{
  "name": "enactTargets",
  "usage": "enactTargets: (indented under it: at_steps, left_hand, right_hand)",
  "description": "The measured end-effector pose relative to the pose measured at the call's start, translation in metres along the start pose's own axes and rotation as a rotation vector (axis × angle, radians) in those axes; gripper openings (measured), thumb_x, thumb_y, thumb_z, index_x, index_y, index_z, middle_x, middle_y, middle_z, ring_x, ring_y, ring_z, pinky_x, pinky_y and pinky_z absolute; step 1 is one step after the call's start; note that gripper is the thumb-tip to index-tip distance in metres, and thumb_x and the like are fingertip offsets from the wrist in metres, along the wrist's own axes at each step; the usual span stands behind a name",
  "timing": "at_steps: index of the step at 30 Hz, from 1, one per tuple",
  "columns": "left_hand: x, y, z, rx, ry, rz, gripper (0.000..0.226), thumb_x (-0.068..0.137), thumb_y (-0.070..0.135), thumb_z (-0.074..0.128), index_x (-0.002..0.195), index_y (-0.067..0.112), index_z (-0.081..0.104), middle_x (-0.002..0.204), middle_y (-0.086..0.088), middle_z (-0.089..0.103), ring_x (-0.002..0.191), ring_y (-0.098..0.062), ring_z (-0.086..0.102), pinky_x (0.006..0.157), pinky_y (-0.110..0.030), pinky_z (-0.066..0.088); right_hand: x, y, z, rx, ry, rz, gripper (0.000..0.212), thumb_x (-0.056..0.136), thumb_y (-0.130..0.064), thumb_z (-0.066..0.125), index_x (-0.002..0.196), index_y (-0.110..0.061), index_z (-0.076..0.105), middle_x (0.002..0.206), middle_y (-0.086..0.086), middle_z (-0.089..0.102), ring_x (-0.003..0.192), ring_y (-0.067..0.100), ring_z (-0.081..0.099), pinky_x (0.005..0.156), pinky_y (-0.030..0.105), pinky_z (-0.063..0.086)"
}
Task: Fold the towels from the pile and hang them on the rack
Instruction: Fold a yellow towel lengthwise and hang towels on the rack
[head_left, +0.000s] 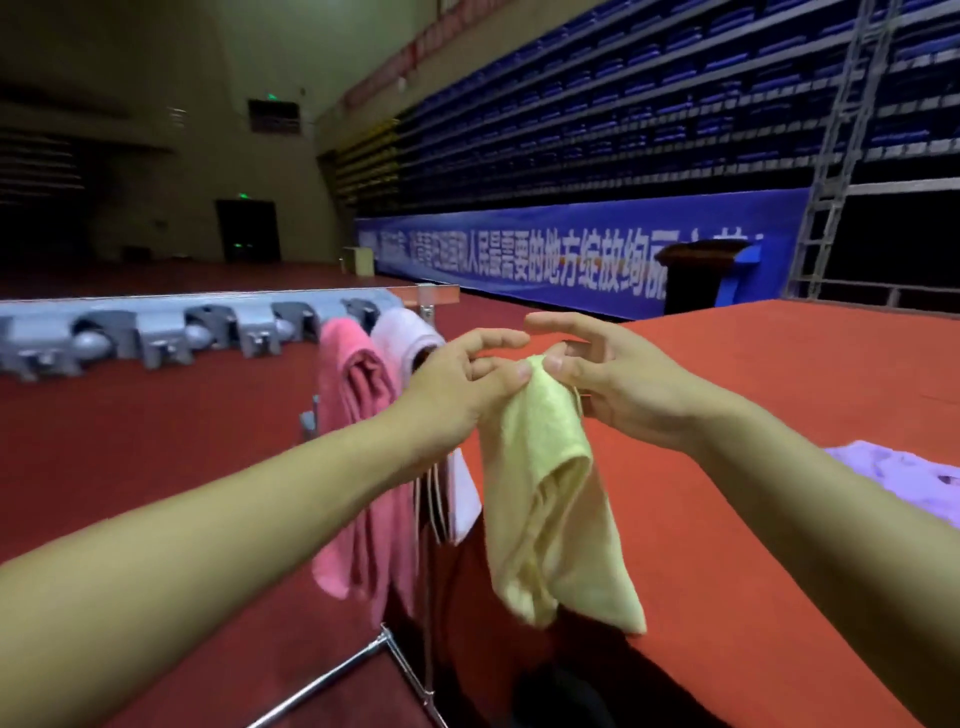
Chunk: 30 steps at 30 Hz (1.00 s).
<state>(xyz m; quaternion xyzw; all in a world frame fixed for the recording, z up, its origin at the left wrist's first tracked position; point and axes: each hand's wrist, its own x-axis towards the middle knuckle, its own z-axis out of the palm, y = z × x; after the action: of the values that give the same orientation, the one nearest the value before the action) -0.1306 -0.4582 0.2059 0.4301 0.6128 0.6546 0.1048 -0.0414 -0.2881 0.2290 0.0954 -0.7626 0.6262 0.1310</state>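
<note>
A folded yellow towel (550, 499) hangs in the middle of the view, draped over a bar of the metal rack (358, 670). My left hand (457, 384) pinches its top fold with thumb and fingers. My right hand (597, 374) pinches the same top edge from the right, its other fingers spread. A dark pink towel (358, 447) and a pale pink towel (410, 343) hang on the rack to the left. A lilac towel (904, 478) lies on the red table (779, 519) at the right edge.
A grey rail with clamps (156, 332) runs along the left behind the rack. Red floor lies below it. A dark lectern (701, 275) and a blue banner stand beyond the table. The rack's chrome leg crosses the bottom centre.
</note>
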Motion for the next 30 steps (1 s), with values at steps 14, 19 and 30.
enactTargets:
  at_steps: [14, 19, 30]
  left_hand:
    - [-0.070, 0.031, -0.123, 0.331, 0.061, -0.203, 0.028, 0.085, 0.026, 0.073, 0.113, 0.026, 0.066, 0.083, -0.002, 0.067, 0.076, -0.012, 0.057, 0.073, -0.025, 0.044]
    - [-0.046, 0.037, -0.141, 0.371, 0.138, -0.184, 0.027, 0.090, 0.016, 0.069, 0.116, 0.023, 0.063, 0.080, 0.003, 0.067, 0.076, -0.011, 0.056, 0.072, -0.025, 0.043]
    - [0.037, 0.057, -0.190, 0.586, 0.286, -0.190, 0.034, 0.092, 0.022, 0.066, 0.125, 0.021, 0.058, 0.086, 0.006, 0.074, 0.079, -0.009, 0.069, 0.072, -0.025, 0.053]
  right_hand:
    - [0.060, 0.012, 0.102, 0.071, -0.279, 0.080, 0.039, 0.093, -0.005, 0.061, 0.130, -0.016, 0.056, 0.077, 0.000, 0.055, 0.075, 0.012, 0.055, 0.067, 0.021, 0.045]
    - [0.095, 0.002, 0.112, 0.087, -0.215, 0.048, 0.038, 0.093, -0.009, 0.065, 0.129, -0.019, 0.058, 0.105, 0.024, 0.060, 0.096, 0.029, 0.057, 0.087, 0.045, 0.043]
    - [0.208, -0.008, 0.117, 0.113, -0.019, 0.102, 0.041, 0.094, -0.013, 0.064, 0.134, -0.014, 0.055, 0.114, 0.008, 0.069, 0.101, 0.024, 0.068, 0.090, 0.042, 0.056]
